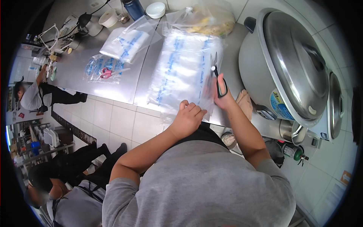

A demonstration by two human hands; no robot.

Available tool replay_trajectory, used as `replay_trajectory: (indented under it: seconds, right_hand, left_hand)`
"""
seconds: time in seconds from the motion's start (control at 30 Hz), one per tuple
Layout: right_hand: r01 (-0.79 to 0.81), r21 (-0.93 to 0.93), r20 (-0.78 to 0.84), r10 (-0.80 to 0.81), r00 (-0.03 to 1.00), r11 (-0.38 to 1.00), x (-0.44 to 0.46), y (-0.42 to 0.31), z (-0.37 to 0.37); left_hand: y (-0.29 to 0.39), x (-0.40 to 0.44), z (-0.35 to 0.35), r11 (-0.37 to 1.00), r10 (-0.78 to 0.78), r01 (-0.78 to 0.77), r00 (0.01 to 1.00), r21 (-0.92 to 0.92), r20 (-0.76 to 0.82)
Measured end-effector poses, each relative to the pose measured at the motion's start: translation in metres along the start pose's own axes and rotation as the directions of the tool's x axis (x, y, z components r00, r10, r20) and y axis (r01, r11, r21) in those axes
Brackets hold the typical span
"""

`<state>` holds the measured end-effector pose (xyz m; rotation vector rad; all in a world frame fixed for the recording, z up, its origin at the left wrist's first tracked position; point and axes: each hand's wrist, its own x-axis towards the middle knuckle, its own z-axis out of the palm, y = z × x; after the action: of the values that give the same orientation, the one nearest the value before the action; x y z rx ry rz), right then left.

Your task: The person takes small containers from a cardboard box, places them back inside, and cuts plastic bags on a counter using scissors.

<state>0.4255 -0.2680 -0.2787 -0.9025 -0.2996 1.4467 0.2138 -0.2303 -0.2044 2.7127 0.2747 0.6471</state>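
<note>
A stack of clear plastic bags with blue print [181, 64] lies flat on the steel table in front of me. At its near edge, the fingers of my left hand [188, 120] are closed on the plastic. My right hand [224, 96] holds a pair of scissors with black handles [222, 89], at the right side of the stack. The scissors' blades point away from me over the plastic and look parted. Part of the right hand's grip is hidden behind the handles.
Pink-handled scissors [107, 72] lie on another printed bag, left. Beyond are folded bags [126, 43], a yellowish-filled bag [211, 24], a white bowl [155, 10] and a blue bottle [133, 9]. A large lidded pot [257, 56] stands right. Two people [32, 96] are at left.
</note>
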Motion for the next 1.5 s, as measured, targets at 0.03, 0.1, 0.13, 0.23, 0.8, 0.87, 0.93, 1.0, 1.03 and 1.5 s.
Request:
replay_trajectory:
  seconds: [0.03, 0.1, 0.13, 0.23, 0.8, 0.87, 0.93, 1.0, 1.03, 1.5]
  right_hand:
    - [0.028, 0.006, -0.02, -0.027, 0.999, 1.0, 0.012, -0.005, -0.002]
    - [0.082, 0.014, -0.059, -0.081, 0.995, 0.997, 0.037, -0.012, -0.001]
    - [0.069, -0.006, -0.123, -0.069, 0.99, 0.998, 0.048, -0.018, 0.0]
    - [0.012, -0.11, -0.313, -0.046, 0.949, 0.994, 0.075, -0.041, 0.008]
    - [-0.097, -0.994, -0.076, -0.915, 0.397, 0.041, 0.07, -0.094, 0.037]
    - [0.043, -0.997, -0.041, -0.877, 0.479, 0.07, 0.068, -0.099, 0.048]
    - [0.104, -0.993, 0.026, -0.737, 0.675, 0.06, 0.07, -0.082, 0.06]
    - [0.108, -0.989, 0.039, -0.53, 0.847, 0.1, 0.074, -0.046, 0.06]
    - [0.179, -0.983, 0.144, -0.49, 0.859, 0.025, 0.077, -0.027, 0.053]
    - [0.041, -0.997, 0.065, -0.421, 0.905, -0.066, 0.101, -0.016, 0.018]
  left_hand:
    - [0.001, -0.001, -0.001, 1.0, 0.011, -0.011, 1.0, -0.01, 0.001]
    - [0.001, -0.002, -0.002, 0.998, 0.047, -0.046, 0.999, -0.036, 0.021]
    - [0.001, -0.003, -0.003, 0.997, 0.062, -0.061, 0.998, -0.048, 0.033]
    - [-0.002, -0.009, -0.002, 0.988, 0.131, -0.122, 0.987, -0.089, 0.097]
    - [-0.092, -0.024, 0.041, 0.983, -0.115, 0.088, 0.978, 0.159, 0.172]
    - [-0.088, -0.024, 0.04, 0.985, -0.134, 0.114, 0.978, 0.128, 0.158]
    - [-0.082, -0.023, 0.035, 0.988, -0.153, 0.149, 0.979, 0.038, 0.133]
    - [-0.085, -0.032, 0.044, 0.984, -0.18, 0.177, 0.977, 0.033, 0.116]
    - [-0.087, -0.036, 0.048, 0.981, -0.195, 0.193, 0.975, 0.033, 0.104]
    - [-0.066, -0.071, 0.043, 0.943, -0.326, 0.327, 0.945, 0.065, -0.017]
